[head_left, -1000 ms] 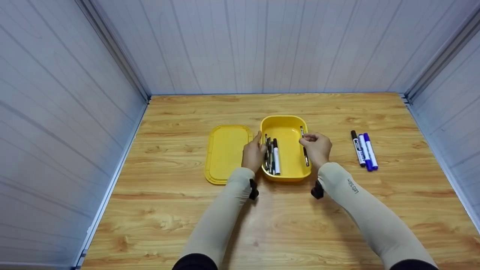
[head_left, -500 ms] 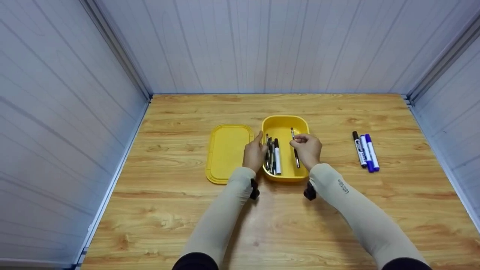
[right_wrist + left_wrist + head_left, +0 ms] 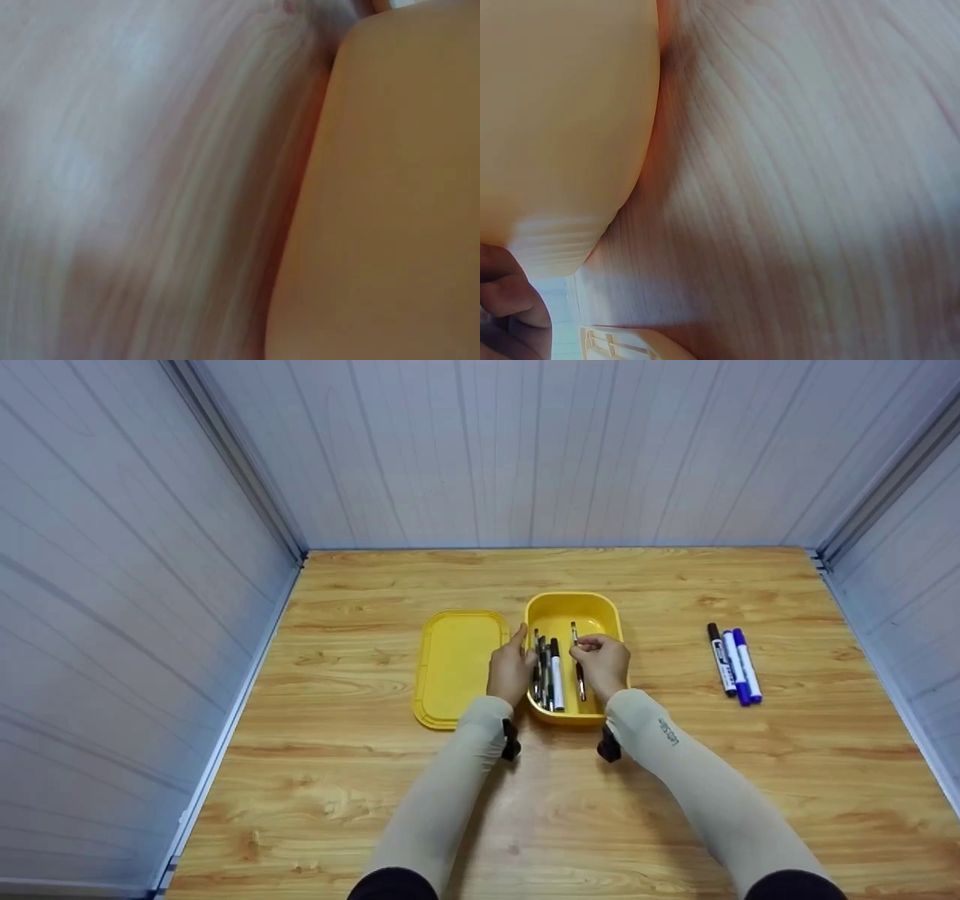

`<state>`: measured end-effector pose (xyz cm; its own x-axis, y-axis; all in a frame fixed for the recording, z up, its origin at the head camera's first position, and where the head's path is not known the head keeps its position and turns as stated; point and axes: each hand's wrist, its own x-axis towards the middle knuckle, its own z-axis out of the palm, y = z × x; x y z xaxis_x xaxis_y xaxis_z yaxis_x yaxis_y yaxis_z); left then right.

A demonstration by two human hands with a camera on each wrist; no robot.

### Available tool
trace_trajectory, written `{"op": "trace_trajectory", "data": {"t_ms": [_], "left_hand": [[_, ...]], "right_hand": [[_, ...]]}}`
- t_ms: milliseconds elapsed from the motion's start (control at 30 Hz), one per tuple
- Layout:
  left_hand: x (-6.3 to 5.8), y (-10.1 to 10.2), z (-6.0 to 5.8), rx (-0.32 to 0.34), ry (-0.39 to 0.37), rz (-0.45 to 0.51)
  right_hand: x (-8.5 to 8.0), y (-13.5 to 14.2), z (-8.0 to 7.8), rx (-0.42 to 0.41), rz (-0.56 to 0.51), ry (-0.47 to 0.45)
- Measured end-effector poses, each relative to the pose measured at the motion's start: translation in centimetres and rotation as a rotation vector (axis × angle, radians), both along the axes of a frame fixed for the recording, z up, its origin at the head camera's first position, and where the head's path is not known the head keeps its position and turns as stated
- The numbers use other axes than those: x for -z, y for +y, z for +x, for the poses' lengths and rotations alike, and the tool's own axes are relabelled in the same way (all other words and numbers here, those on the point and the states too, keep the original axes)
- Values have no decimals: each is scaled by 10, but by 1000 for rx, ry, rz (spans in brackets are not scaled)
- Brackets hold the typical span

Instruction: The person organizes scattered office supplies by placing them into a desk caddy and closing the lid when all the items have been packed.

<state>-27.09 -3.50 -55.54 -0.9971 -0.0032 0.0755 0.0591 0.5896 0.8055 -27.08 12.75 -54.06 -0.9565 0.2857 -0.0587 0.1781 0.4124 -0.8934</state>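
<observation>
A yellow plastic box stands uncovered on the wooden table in the head view. My left hand holds its left wall, thumb over the rim; in the left wrist view, bent fingers lie by the box's side. Inside, several dark pens lie along the left, with a white marker with a black cap beside them. My right hand pinches a slim dark pen between thumb and fingers, inside the box outline, just right of that marker. The right wrist view shows only the box wall and blurred table.
Left of the box lies its flat yellow lid, near my left hand. Off to the right, a black-capped marker lies beside two blue-and-white markers. Pale panel walls enclose the table at back and sides.
My right hand has moved left with the pen, from the box's right wall toward the marker inside. The left hand stays at the left wall.
</observation>
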Motion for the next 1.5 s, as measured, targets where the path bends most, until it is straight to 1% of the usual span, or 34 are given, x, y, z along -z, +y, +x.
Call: {"op": "trace_trajectory", "data": {"t_ms": [167,233,367,500,633,800,900,1133,1367,1500], "left_hand": [[0,1,0,-9,-18,5],[0,1,0,-12,-8,-1],[1,0,0,-4,13,-5],[3,0,2,5,8,-6],[3,1,3,6,6,-7],[2,1,3,-1,17,-22],[2,2,2,-1,22,-27],[2,1,1,4,18,-32],[2,0,-3,1,14,-22],[1,0,-3,2,14,-25]], "right_hand": [[5,-1,-1,-43,19,-45],[7,-2,-1,-58,15,-58],[12,-2,-1,-83,47,-93],[17,-3,2,-123,70,-133],[19,-5,3,-152,34,-140],[19,-5,3,-139,-19,-146],[19,-5,1,-141,-26,-149],[21,-5,0,-177,66,-122],[16,-6,-2,-203,112,-118],[13,-6,-3,-208,197,-93]]}}
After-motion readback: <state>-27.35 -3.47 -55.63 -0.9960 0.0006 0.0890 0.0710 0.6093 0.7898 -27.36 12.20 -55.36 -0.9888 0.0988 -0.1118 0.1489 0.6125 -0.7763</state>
